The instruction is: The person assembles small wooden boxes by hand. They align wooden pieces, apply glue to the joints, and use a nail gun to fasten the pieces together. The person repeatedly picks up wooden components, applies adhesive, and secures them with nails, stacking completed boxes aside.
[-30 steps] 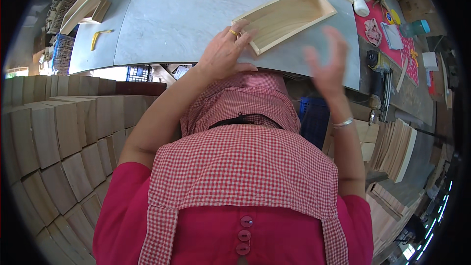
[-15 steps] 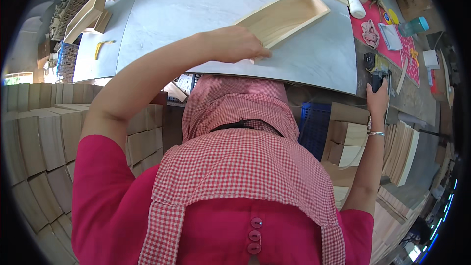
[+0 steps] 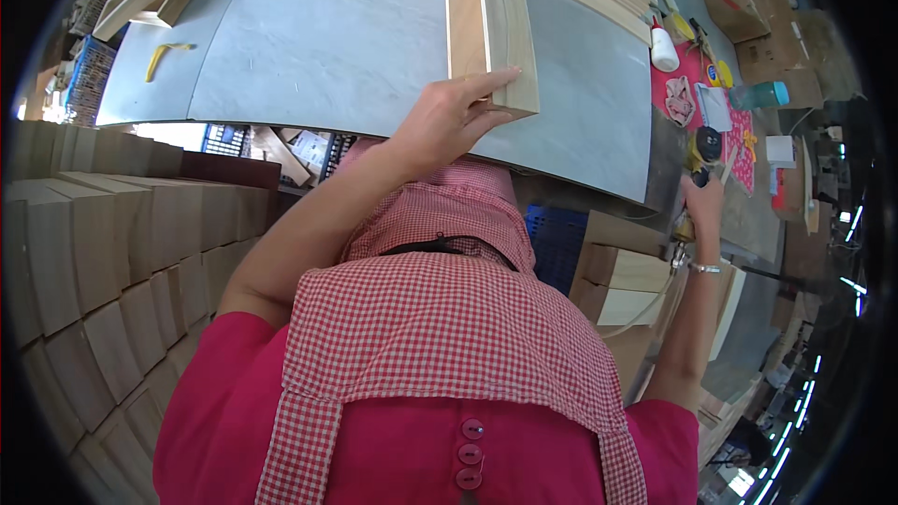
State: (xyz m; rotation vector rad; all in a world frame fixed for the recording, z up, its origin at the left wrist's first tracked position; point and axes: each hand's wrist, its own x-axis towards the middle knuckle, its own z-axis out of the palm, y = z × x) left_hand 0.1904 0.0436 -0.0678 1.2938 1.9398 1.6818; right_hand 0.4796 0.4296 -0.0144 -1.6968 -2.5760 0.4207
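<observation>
Currently the left hand (image 3: 447, 122) grips the shallow pale wooden tray (image 3: 490, 23) on the grey table (image 3: 309, 37), the right hand (image 3: 702, 194) closed on a dark tool (image 3: 708, 145); a one-corner hold could let it pivot.

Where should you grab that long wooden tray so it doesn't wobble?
Grab the wooden tray by its near short end, coming from the table's front edge, probably. It lies lengthwise pointing away, and the left hand already grips that end wall, fingers over the rim.

Wooden tray (image 3: 488, 23) on table (image 3: 318, 47), bottle (image 3: 663, 49) rightward
</observation>
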